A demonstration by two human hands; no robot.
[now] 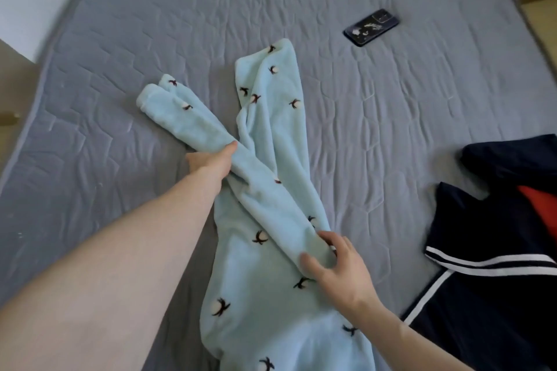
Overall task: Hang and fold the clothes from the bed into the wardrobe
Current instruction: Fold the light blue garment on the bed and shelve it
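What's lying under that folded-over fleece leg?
Under the folded leg lies the rest of the light blue fleece garment, spread on the grey bed. Anything beneath the fabric is hidden.

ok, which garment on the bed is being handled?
The light blue fleece garment with the small dark motifs: left hand and right hand both hold it. The navy white-striped garment lies untouched at right.

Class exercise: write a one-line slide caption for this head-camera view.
Both hands, left and right, grip light blue fleece pyjama trousers on a grey quilted bed.
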